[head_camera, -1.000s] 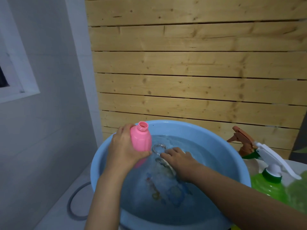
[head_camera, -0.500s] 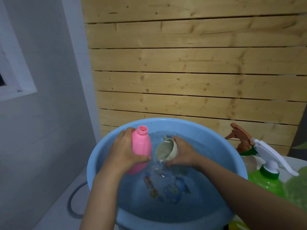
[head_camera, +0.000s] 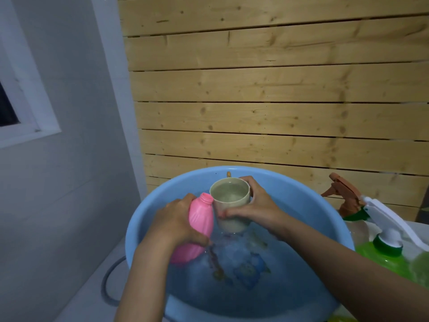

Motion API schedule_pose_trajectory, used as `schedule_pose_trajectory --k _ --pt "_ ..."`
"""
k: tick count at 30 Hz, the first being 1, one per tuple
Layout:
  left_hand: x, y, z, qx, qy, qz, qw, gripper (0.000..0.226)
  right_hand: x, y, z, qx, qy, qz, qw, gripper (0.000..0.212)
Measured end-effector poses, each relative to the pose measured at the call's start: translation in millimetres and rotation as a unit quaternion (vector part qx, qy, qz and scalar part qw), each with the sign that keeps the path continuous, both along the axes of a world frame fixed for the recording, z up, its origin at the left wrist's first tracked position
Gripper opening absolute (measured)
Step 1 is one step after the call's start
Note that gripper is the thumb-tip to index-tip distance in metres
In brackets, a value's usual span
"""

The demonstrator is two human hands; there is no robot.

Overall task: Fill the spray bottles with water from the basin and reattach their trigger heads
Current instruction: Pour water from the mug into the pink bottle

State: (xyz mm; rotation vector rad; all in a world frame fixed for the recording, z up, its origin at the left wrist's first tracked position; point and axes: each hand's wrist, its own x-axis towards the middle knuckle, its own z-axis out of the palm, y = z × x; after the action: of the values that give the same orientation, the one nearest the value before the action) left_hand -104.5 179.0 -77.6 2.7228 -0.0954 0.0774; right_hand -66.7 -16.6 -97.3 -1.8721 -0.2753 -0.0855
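1. We see a wall of pale wooden planks [head_camera: 278, 89] behind everything.
2. A blue basin [head_camera: 313, 189] holding water stands in front of it.
3. Just right of the basin, a green spray bottle [head_camera: 380, 259] wears a white trigger head [head_camera: 390, 212]. A brown trigger head [head_camera: 346, 194] shows behind it.
4. Our left hand [head_camera: 174, 221] wraps its fingers round the pink bottle [head_camera: 199, 219]. The bottle is headless and tilted over the basin's left side, mouth up. We cannot tell whether its base dips in.
5. Our right hand [head_camera: 260, 208] curls its fingers round a beige cup [head_camera: 229, 210] full of water, held just beside the bottle's mouth.
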Motion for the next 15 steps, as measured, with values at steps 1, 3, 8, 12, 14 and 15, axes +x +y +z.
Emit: schedule_pose_trajectory --k 1,3,8,12,14,15 --pt "0.1 -0.4 -0.1 0.003 0.006 0.0 1.0 0.075 0.0 0.3 0.7 0.003 -0.003 -0.003 1.0 0.062" --pt "-0.2 -0.7 0.7 0.005 0.016 -0.001 1.0 0.075 -0.1 1.2 2.0 0.011 -0.01 -0.007 1.0 0.063" --pt "-1.7 -2.6 1.0 0.005 0.031 -0.016 0.999 0.075 -0.9 3.7 5.8 0.027 -0.05 -0.043 0.997 0.07" --pt "-0.6 -2.9 0.8 -0.009 0.022 -0.017 1.0 0.076 2.5 5.1 6.1 0.023 -0.076 -0.074 0.994 0.08" --pt "0.7 -2.8 0.1 -0.008 0.014 -0.017 1.0 0.078 3.4 5.1 6.4 0.018 -0.093 -0.088 0.992 0.081" --pt "0.9 -2.3 -0.2 -0.004 0.01 -0.017 1.0 0.08 3.5 4.9 6.6 0.017 -0.105 -0.093 0.99 0.079"
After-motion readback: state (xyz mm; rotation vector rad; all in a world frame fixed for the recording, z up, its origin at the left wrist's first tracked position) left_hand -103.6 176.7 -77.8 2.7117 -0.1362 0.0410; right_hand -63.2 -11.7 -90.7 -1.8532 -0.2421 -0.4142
